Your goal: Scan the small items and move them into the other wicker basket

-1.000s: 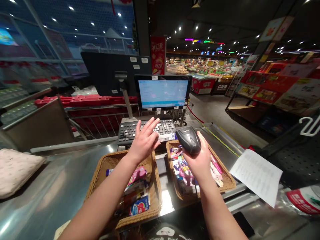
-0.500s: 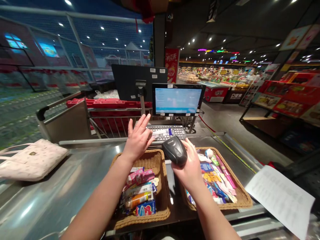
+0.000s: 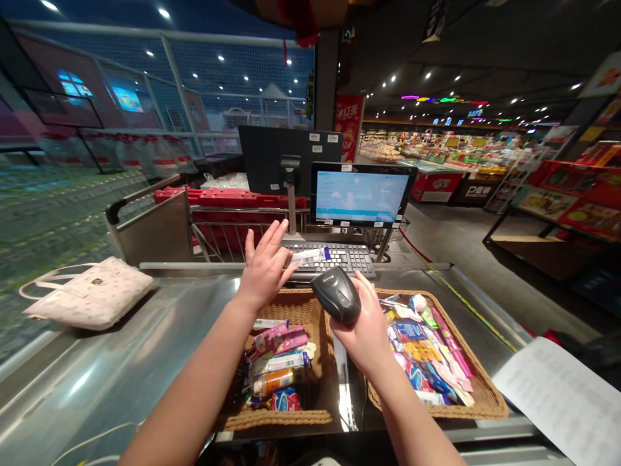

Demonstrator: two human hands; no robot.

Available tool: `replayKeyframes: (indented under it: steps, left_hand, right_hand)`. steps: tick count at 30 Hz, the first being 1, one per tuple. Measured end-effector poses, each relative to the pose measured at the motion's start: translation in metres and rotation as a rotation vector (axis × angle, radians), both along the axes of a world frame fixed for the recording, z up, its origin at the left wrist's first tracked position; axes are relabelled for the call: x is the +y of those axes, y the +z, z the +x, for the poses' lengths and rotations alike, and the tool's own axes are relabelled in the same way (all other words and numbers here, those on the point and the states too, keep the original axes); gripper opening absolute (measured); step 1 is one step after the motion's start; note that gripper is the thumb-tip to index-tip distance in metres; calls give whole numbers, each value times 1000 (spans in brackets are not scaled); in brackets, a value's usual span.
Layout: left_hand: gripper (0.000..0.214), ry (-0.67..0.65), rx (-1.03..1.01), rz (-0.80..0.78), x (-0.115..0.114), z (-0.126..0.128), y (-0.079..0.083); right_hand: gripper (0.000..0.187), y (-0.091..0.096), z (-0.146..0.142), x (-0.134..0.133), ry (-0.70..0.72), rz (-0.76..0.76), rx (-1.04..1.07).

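Note:
My left hand (image 3: 264, 265), above the back of the left basket, pinches a slim white and blue packet (image 3: 309, 257) between thumb and forefinger, other fingers raised. The packet lies in front of the keyboard (image 3: 356, 257) in view. My right hand (image 3: 361, 330) is wrapped round a black handheld barcode scanner (image 3: 337, 294), its head pointing towards the packet. Below my left hand, the left wicker basket (image 3: 323, 372) holds boxes and tubes, partly hidden by my forearm. The right wicker basket (image 3: 495, 401), beside my right hand, is full of small packaged goods.
A lit monitor (image 3: 359, 194) stands behind the keyboard, with a second screen's back (image 3: 276, 158) beside it. A pale handbag (image 3: 92, 294) rests on the metal counter (image 3: 179, 336) at left. A printed sheet (image 3: 563, 395) lies at right. Beyond are red shopping trolleys (image 3: 228, 197).
The view has turned slightly left, so the counter, baskets and screens appear farther right. Both hands keep their holds and have shifted a little left relative to the baskets.

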State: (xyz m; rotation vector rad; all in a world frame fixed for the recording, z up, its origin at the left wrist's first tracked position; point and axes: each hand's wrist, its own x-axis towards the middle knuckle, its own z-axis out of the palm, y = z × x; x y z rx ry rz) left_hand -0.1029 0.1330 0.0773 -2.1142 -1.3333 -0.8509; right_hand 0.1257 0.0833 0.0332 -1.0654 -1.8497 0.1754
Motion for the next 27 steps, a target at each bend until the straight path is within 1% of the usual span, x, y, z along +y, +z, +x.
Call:
replayKeyframes:
  steps: [6, 12, 15, 21, 27]
  left_hand:
    - [10, 8, -2, -29, -3, -2, -6]
    - [9, 27, 15, -62, -6, -5, -20]
    - [9, 46, 22, -102, -10, -8, -32]
    - [7, 75, 27, -192, -20, -18, -59]
    - [7, 136, 20, -287, -33, -35, -89]
  right_hand:
    - [53, -4, 1, 5, -5, 8, 16]
    - [54, -12, 0, 15, -20, -10, 8]
    - [54, -19, -2, 18, -11, -27, -9]
    - [52, -33, -5, 25, 8, -48, -23]
    - [52, -41, -7, 29, 25, -66, -9]
